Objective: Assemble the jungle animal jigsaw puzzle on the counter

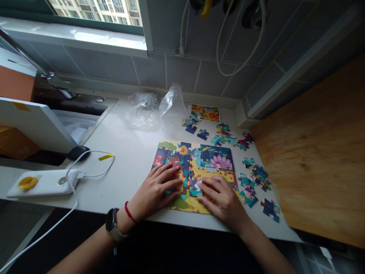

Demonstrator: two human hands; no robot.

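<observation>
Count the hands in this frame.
2: the left hand and the right hand, both lying flat on the jigsaw puzzle. No others show.

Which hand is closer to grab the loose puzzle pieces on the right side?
Probably the right hand. It rests on the right part of the puzzle, just beside the loose pieces, while the left hand lies farther away, on the puzzle's other side.

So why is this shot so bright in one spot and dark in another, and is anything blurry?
In the head view, the window is washed out and throws glare on the sill; the space below the counter sinks into deep shadow; the tiled wall leans from lens bending; the jigsaw puzzle looks fairly sharp.
</observation>
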